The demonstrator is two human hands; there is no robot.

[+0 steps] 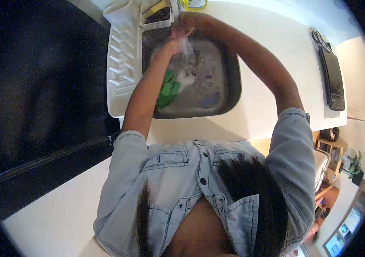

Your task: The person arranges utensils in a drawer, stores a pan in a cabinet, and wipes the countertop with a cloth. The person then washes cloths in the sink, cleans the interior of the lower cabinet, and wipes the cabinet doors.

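two hands [183,28] at running water [187,48], forearm [147,91] over green item [169,88] — rack [120,68] beside sink [232,100]

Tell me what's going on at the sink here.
Someone in a light denim shirt has both hands, left and right, close together at the far side of the sink, in what looks like running water. The hands are blurred, so I can't tell whether the fingers hold anything. A crumpled green item, possibly a cloth, lies in the sink beneath the left forearm. A white dish rack stands beside the sink.
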